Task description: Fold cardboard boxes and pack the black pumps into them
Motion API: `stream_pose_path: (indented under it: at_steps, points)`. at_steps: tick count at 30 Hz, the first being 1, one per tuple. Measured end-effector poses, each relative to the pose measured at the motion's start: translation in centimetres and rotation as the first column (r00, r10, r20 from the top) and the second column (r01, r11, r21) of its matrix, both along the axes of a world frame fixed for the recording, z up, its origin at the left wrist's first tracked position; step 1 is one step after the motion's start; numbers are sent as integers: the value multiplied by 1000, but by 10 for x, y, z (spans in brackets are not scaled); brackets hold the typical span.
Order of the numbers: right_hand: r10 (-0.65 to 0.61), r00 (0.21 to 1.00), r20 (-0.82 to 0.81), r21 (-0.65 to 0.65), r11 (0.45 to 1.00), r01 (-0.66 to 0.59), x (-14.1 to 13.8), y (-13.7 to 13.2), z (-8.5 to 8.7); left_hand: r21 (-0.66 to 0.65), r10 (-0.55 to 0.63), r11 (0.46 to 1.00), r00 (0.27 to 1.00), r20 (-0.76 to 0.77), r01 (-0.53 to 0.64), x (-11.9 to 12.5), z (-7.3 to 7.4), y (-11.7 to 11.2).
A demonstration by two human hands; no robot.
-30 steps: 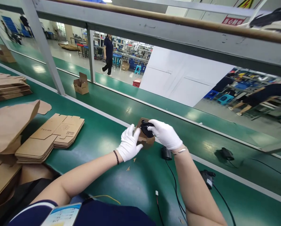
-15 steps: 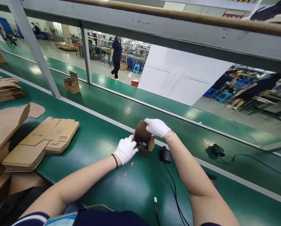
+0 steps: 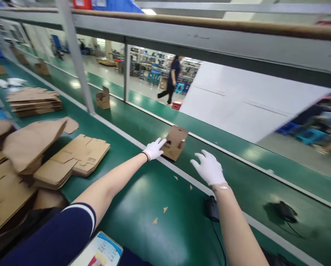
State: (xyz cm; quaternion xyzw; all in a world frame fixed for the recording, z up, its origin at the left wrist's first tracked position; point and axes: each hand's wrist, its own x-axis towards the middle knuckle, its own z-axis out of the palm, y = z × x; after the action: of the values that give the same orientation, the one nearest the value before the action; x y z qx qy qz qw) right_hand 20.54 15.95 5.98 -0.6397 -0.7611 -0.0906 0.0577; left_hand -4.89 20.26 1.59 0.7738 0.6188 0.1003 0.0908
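My left hand (image 3: 155, 148), in a white glove, has its fingers stretched out against the left side of a small cardboard box (image 3: 177, 142). The box stands with its lid flap raised, on the green belt beyond the pale strip. Only a small dark patch of its contents shows. To the right of the box, my gloved right hand (image 3: 209, 168) is held apart from it, fingers spread, nothing in them. Below that hand, partly behind the wrist, is a black pump-like device (image 3: 212, 208) with a cable.
Flat cardboard box blanks (image 3: 74, 157) lie stacked at left, beside crumpled brown paper (image 3: 35, 142). Another open carton (image 3: 103, 99) stands farther along the belt. A second black device (image 3: 285, 212) lies at right. A metal post (image 3: 78, 62) rises at left. A person (image 3: 173, 79) walks behind.
The box has moved from the near side of the pale strip onto the belt. My right hand has let go of its flap and drawn away to the right. The view has swung left.
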Motion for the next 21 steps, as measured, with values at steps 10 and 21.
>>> stream_pose_path:
  at_steps: [10,21]
  points:
    - [447,854,-265,-111,866,-487,-56,-46,-53,-114,735,652,662,-146,-750,-270,27,-97]
    - [288,876,-387,-356,830,-430,-163,-43,-62,-69,610,784,787,-96,-616,-210,21,-65]
